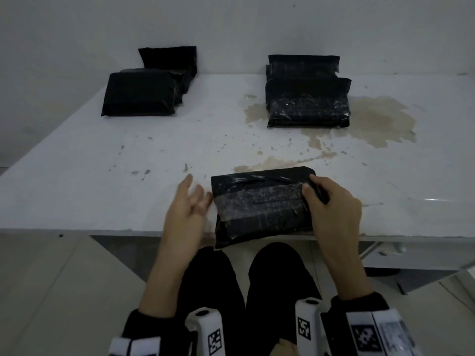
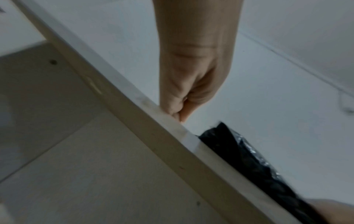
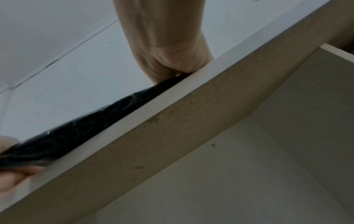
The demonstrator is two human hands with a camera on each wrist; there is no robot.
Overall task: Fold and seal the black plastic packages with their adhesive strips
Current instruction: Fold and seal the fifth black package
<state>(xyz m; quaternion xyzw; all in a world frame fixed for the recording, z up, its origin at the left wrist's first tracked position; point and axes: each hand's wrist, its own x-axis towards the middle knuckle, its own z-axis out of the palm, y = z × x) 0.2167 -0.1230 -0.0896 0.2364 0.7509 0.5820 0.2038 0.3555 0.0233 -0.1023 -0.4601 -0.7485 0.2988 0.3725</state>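
Right hand [image 1: 334, 209] pinches the flap at the right end of the black package [image 1: 259, 204], which overhangs the table [image 1: 102, 176] edge between both hands. Left hand [image 1: 185, 211] hovers beside it, fingers loose and spread. Wrist views, from below the edge, hide the fingers. Beyond the hands, two package stacks [image 1: 144, 86] [image 1: 307, 98].

wall [image 1: 231, 29]: pale grey, plain, behind the far edge of the table.
table [image 1: 102, 163]: white top, scuffed with dark flecks.
stain [image 1: 380, 122]: tan, dried blotch on the top, far right of the grip.
floor [image 1: 64, 291]: beige tiles below the near edge.
light: dim, flat.
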